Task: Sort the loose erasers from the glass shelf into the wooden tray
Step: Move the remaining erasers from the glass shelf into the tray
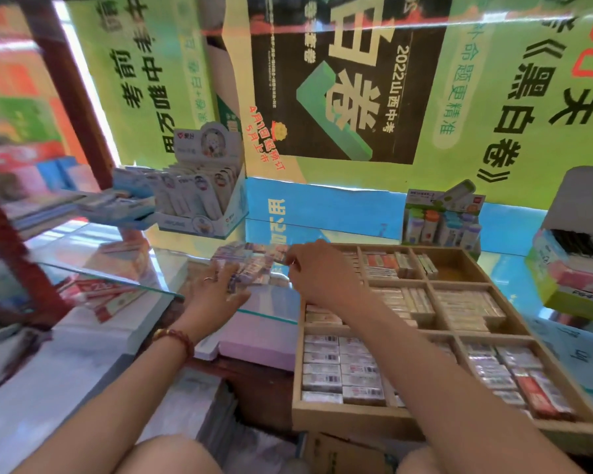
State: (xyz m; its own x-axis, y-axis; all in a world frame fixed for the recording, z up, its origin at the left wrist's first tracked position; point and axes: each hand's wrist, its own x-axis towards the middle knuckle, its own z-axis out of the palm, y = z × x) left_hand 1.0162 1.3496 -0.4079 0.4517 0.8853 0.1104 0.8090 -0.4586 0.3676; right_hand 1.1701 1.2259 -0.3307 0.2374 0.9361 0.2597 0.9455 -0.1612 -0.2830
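The wooden tray [356, 416] stands on the glass shelf [172, 265], and most of its compartments are filled with rows of wrapped erasers. The far right compartment [459, 268] holds only a few erasers, which stand along its left wall.

The loose erasers [254, 265] lie in 1 pile on the glass, just to the left of the tray's far corner. The left hand [216, 285] lies on the near side of this pile with its fingers spread and flat, and a ring shows on 1 finger. A beaded bracelet [175, 336] is on this wrist.

The right hand [317, 268] is over the tray's far left corner and reaches to the right edge of the pile. Its fingers are curled with the thumb close to them, but I cannot tell if they pinch an eraser.

Behind the tray stands a small box of bottles [442, 220]. To the far left of the tray stands a white display box [202, 193].
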